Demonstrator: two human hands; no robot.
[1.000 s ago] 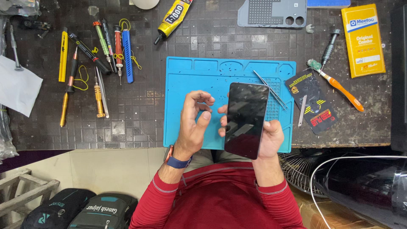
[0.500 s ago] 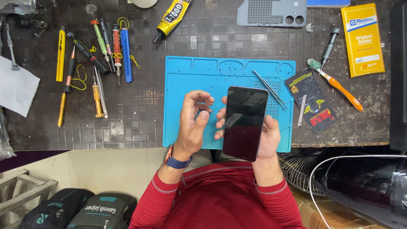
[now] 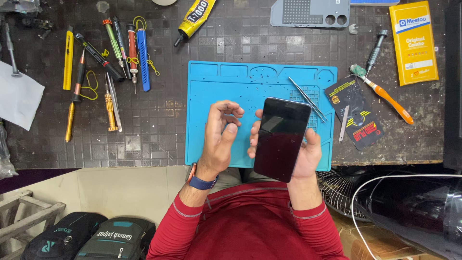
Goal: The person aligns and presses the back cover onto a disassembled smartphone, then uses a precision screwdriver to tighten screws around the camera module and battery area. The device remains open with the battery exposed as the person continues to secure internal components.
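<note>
A smartphone (image 3: 281,137), a slim black slab with rounded corners and a glossy dark screen facing up, is lying in the person's right hand (image 3: 303,154), held above the near edge of a blue silicone work mat (image 3: 226,86). The right fingers (image 3: 253,137) are curling around the phone's left edge while the thumb is pressing its right edge, so the hand is clasping the phone firmly. Just beside it, the left hand (image 3: 219,139) is hovering over the mat with palm turned up and fingers loosely curled, thumb and forefinger nearly meeting; whether anything tiny is pinched there cannot be told. A dark blue band (image 3: 201,182) is circling the left wrist, and red ribbed sleeves (image 3: 185,216) are covering both forearms.

The mat is rectangular, matte and rubbery, with moulded compartments along its far edge. Thin metal tweezers (image 3: 307,98) are lying slantwise on its right part. Beyond it, the table (image 3: 154,144) is showing a dark, worn, small-tiled surface. To the left, a row of slender screwdrivers and pry tools (image 3: 108,62) is lying in yellow, green, red and blue. A yellow glue tube (image 3: 195,19) with a black nozzle is resting near the far edge. To the right, an orange-handled brush (image 3: 385,96), a dark flat packet (image 3: 353,118), a yellow box (image 3: 414,41) and a grey perforated phone case (image 3: 310,12) are lying well apart.
</note>
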